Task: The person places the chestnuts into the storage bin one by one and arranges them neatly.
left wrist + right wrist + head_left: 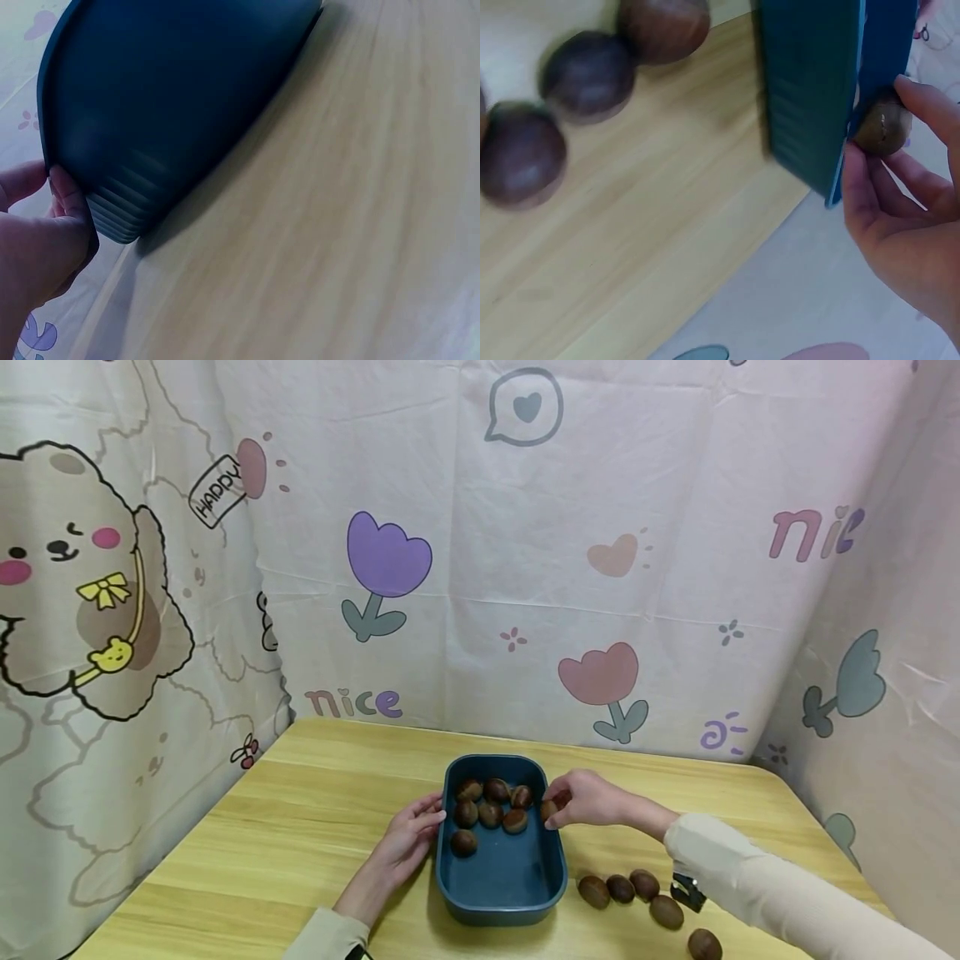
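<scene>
Gripping dark-blue rounded-rectangular plastic box [498, 913] with left hand [408, 839], probably steadying it; pinching round, brown, glossy-shelled chestnut [886, 126] at opposite rim with right hand [594, 800].

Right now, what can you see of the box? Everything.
The box is dark blue, plastic-looking, open-topped and rectangular with rounded corners; ridges show on an outer wall. It stands upright on the table, its long sides running away from the person. Seven chestnuts lie inside, mostly toward the far end; the near floor is bare. The left hand pinches its left rim. The right hand pinches another chestnut at the right wall.
</scene>
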The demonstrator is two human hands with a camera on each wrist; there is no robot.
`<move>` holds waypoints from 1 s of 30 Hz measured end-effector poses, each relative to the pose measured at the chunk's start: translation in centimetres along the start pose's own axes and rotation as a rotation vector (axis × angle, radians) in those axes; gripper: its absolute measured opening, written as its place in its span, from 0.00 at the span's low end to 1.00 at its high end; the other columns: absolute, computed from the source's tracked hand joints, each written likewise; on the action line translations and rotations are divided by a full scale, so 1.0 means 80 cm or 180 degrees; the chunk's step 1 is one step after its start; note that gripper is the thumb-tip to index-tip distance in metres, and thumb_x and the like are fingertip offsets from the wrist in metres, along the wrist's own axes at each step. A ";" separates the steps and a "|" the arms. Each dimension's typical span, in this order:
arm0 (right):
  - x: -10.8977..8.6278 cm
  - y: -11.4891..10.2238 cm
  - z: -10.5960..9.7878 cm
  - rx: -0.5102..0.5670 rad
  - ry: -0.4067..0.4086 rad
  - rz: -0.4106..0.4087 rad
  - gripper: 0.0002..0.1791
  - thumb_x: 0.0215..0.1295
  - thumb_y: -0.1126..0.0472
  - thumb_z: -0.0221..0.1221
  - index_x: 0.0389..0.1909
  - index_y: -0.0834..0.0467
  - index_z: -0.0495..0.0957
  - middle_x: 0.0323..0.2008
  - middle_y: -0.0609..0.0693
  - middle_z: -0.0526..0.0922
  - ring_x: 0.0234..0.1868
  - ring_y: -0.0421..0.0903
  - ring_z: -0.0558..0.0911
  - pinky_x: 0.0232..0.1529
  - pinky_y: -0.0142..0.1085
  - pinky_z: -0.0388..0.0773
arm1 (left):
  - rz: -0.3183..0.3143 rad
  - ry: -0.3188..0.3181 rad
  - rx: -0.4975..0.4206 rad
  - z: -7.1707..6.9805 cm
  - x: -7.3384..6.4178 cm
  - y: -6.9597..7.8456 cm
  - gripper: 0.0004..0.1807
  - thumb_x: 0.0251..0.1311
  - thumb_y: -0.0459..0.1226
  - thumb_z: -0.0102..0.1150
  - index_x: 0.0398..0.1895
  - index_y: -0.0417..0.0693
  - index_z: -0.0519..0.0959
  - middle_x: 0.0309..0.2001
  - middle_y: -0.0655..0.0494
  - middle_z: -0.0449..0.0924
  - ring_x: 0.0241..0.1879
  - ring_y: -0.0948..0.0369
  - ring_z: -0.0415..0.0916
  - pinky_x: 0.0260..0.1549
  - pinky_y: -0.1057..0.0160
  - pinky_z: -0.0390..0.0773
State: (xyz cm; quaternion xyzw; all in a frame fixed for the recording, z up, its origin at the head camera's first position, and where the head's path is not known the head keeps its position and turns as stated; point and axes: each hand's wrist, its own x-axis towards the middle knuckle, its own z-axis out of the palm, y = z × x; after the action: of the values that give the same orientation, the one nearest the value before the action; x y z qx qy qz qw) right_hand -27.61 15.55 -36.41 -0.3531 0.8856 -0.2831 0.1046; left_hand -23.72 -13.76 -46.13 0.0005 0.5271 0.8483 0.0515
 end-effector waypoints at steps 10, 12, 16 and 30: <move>0.027 -0.010 0.021 0.0020 0.0003 0.0025 0.19 0.52 0.62 0.72 0.42 0.67 0.82 0.31 0.45 0.81 0.29 0.40 0.75 0.31 0.31 0.76 | -0.0025 -0.0003 0.0017 -0.001 0.000 -0.002 0.25 0.67 0.24 0.47 0.65 0.23 0.58 0.51 0.41 0.67 0.45 0.58 0.71 0.45 0.66 0.73; 0.032 -0.011 0.024 0.0081 0.0000 0.0100 0.19 0.52 0.62 0.71 0.43 0.66 0.82 0.32 0.46 0.81 0.31 0.41 0.75 0.32 0.32 0.77 | -0.0008 0.0004 0.0028 -0.001 0.000 -0.002 0.25 0.66 0.24 0.46 0.65 0.23 0.58 0.51 0.41 0.67 0.44 0.59 0.71 0.45 0.66 0.73; 0.040 -0.013 0.032 0.0226 0.0024 0.0190 0.19 0.52 0.63 0.71 0.44 0.66 0.82 0.33 0.47 0.82 0.32 0.42 0.76 0.33 0.33 0.78 | 0.0016 0.0046 0.0036 0.000 0.001 -0.002 0.24 0.66 0.23 0.47 0.63 0.23 0.59 0.50 0.42 0.67 0.43 0.60 0.71 0.43 0.66 0.73; 0.054 -0.025 0.064 0.0745 -0.0033 0.0356 0.16 0.55 0.65 0.69 0.45 0.65 0.82 0.34 0.49 0.82 0.33 0.44 0.77 0.38 0.38 0.78 | -0.0007 0.0100 -0.0006 0.001 0.001 -0.002 0.23 0.65 0.23 0.49 0.62 0.23 0.61 0.50 0.42 0.68 0.44 0.60 0.71 0.43 0.67 0.73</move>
State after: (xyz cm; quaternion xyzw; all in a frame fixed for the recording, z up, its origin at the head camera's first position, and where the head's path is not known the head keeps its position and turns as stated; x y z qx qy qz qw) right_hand -27.68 9.20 -39.43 -0.2899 0.8643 -0.3764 0.1652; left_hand -23.79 -13.66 -46.22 -0.0134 0.5269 0.8487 0.0441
